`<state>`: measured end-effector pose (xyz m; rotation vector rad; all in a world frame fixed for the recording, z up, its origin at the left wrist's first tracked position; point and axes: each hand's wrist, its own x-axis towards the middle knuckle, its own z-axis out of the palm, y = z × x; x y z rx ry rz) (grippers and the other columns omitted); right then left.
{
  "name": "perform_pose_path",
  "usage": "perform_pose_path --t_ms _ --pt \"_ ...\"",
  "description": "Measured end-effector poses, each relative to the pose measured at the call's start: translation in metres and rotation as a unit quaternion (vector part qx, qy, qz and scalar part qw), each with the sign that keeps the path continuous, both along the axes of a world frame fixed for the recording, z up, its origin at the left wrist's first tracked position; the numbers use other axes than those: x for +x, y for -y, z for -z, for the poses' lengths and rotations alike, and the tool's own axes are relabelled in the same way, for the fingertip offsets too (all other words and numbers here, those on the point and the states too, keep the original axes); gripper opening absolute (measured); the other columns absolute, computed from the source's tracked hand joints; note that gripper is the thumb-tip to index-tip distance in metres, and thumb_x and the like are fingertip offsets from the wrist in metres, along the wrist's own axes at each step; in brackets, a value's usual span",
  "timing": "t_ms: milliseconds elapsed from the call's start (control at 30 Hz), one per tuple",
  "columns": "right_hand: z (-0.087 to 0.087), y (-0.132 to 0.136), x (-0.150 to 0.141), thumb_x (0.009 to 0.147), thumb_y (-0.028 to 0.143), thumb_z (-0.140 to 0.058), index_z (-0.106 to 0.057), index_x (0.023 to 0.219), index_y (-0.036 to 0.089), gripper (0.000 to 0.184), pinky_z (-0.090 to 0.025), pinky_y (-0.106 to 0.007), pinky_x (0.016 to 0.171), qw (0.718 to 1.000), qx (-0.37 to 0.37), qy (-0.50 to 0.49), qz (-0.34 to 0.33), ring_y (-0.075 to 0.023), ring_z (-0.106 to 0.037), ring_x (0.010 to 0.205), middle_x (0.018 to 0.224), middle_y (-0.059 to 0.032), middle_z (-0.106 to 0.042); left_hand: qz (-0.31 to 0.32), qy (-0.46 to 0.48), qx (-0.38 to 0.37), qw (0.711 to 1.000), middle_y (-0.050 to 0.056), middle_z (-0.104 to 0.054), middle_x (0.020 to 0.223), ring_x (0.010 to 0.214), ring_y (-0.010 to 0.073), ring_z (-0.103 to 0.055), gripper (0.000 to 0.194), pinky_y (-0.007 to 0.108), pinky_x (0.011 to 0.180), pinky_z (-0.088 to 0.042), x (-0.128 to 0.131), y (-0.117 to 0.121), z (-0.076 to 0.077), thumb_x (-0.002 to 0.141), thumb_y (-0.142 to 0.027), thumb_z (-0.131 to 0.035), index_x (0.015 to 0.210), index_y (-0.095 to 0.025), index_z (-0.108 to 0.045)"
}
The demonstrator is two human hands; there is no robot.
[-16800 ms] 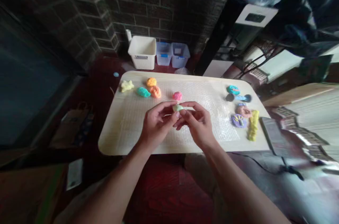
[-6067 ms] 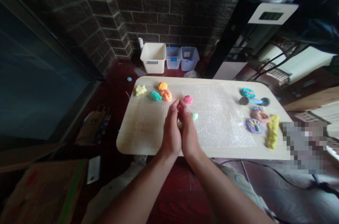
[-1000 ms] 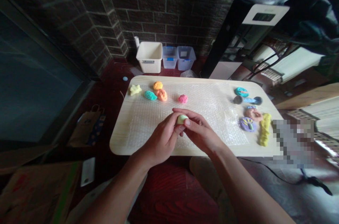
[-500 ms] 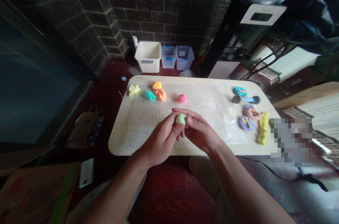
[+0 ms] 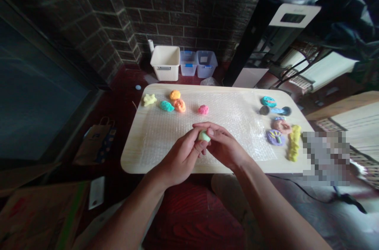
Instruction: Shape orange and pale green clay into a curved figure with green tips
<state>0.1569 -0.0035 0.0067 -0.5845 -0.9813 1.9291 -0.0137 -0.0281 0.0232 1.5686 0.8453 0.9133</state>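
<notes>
A small lump of pale green modelling clay is held between both hands above the near middle of the table. My left hand is closed around its left side, the thumb pressing from below. From the right, my right hand grips the same lump, its thumb on top. The fingers behind the lump are partly hidden. Beyond the hands a pink clay ball lies on bubble wrap.
At the table's left lie teal clay, orange clay and a yellow star shape. Several clay figures, including a purple disc and a yellow strip, lie at the right. Bins stand behind the table.
The green clay has turned and shifted slightly right between my fingers. My right thumb has moved left onto its top. The things on the table have stayed put.
</notes>
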Motion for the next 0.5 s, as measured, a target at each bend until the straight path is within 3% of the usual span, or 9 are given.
perform_pose_path --t_ms 167,500 --pt "0.0015 0.0009 0.002 0.094 0.042 -0.076 -0.078 0.123 0.025 0.034 -0.056 -0.025 0.064 1.0 0.017 -0.003 -0.004 -0.012 -0.065 0.064 0.081 0.0001 -0.07 -0.003 0.008 0.001 1.0 0.001 -0.058 0.087 0.081 0.0155 -0.057 0.028 0.033 0.078 -0.046 0.0004 -0.0008 0.0 0.112 -0.041 -0.043 0.106 -0.018 -0.057" --pt "0.0026 0.0027 0.001 0.092 0.043 -0.08 -0.078 0.125 0.025 0.037 -0.057 -0.026 0.065 1.0 0.023 -0.004 0.008 -0.0119 -0.065 0.064 0.081 0.0011 -0.068 -0.007 0.04 -0.013 0.999 0.0 -0.055 0.084 0.078 0.0153 -0.054 0.028 0.031 0.073 -0.045 0.0023 -0.0015 0.0002 0.111 -0.042 -0.044 0.102 -0.019 -0.057"
